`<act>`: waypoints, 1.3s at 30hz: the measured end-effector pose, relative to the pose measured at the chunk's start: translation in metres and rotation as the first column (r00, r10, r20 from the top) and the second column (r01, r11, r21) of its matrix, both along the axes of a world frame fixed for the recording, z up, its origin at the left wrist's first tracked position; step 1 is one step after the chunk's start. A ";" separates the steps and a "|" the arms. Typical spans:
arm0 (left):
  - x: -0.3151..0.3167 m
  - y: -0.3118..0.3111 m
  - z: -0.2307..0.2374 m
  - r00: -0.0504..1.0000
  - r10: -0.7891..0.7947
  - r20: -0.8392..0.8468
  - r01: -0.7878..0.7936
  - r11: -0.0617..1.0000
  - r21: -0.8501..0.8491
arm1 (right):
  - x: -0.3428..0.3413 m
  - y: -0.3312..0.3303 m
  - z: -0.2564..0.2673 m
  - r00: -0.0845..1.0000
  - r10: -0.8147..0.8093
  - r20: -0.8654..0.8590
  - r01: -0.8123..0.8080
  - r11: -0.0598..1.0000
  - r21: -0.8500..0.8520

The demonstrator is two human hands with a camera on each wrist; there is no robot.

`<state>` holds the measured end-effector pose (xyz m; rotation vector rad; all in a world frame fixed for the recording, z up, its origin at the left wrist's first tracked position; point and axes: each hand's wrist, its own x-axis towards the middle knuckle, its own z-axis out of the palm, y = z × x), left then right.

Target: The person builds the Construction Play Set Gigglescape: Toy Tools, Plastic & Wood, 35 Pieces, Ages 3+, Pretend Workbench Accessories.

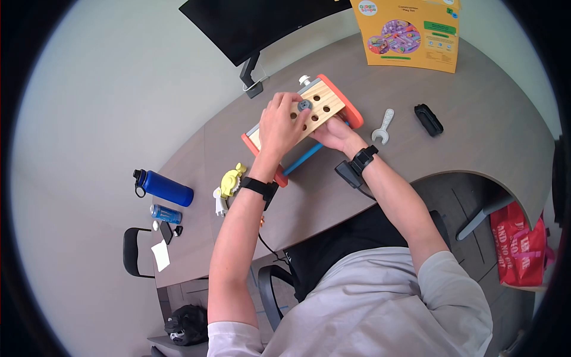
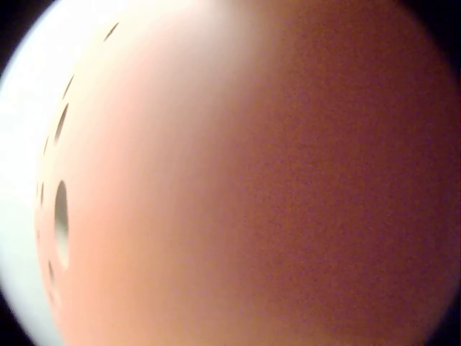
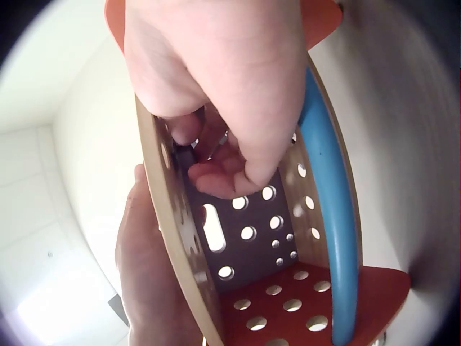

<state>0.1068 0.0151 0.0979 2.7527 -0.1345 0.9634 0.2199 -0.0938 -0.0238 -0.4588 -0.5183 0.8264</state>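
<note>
Yellow box (image 1: 409, 35): "Construction Play Set"; red bag (image 1: 518, 247): "AND NO"

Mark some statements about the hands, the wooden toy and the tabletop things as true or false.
1. The left hand touches the round gray piece on the pale wooden board. True.
2. The right hand rests on the table. False: it reaches inside the toy.
3. A white wrench lies between the toy and a black object. True.
4. No red panel has holes. False: the red end panel has round ones.

smooth pale wood panel (image 1: 320, 114)
</note>
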 end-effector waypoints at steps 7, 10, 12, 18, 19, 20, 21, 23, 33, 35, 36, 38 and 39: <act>-0.002 -0.001 0.002 0.998 -0.062 0.019 0.061 0.998 0.018 | 0.001 0.002 0.000 1.000 -0.003 0.008 0.003 1.000 0.018; -0.001 -0.001 0.002 0.999 -0.044 0.018 0.044 0.999 -0.017 | 0.002 0.002 -0.001 1.000 -0.002 0.011 0.002 1.000 0.012; 0.001 0.004 -0.001 1.000 -0.029 -0.010 0.029 0.999 -0.024 | 0.002 0.002 -0.002 1.000 -0.010 0.012 0.010 1.000 0.010; 0.002 0.002 -0.002 0.996 -0.074 0.042 0.074 0.997 0.009 | 0.002 0.001 -0.001 1.000 0.007 0.010 -0.007 1.000 0.016; 0.002 0.001 -0.002 0.999 -0.035 0.028 0.035 0.999 -0.005 | 0.001 0.000 0.001 1.000 0.004 0.004 -0.004 1.000 0.012; 0.002 0.001 -0.002 1.000 0.003 0.014 -0.003 1.000 -0.018 | 0.001 0.000 0.001 1.000 0.004 0.004 -0.004 1.000 0.012; 0.002 0.002 -0.002 1.000 0.003 0.014 -0.003 1.000 -0.018 | 0.001 0.000 0.000 1.000 -0.001 0.008 0.001 1.000 0.014; 0.001 0.005 -0.001 0.999 -0.036 -0.035 0.037 0.999 0.039 | 0.001 0.000 0.000 1.000 -0.008 0.012 0.008 1.000 0.016; 0.005 0.006 -0.005 0.999 0.009 -0.049 -0.008 0.999 0.033 | 0.001 0.000 -0.001 1.000 -0.016 0.016 0.016 1.000 0.008; 0.006 0.008 -0.005 0.998 -0.063 0.017 0.061 0.989 0.136 | 0.002 0.001 -0.002 1.000 -0.021 0.021 0.021 1.000 0.010; 0.005 0.005 -0.003 0.998 -0.063 0.016 0.061 0.989 0.136 | 0.002 0.001 -0.002 0.999 -0.012 0.030 0.012 1.000 0.012; 0.001 -0.002 0.000 0.999 -0.037 -0.013 0.037 0.999 -0.010 | 0.002 0.000 -0.001 0.999 -0.002 0.038 0.002 1.000 0.014; 0.002 -0.002 -0.001 0.999 -0.037 -0.013 0.037 0.999 -0.010 | 0.002 0.000 0.000 1.000 0.000 0.025 -0.001 1.000 0.016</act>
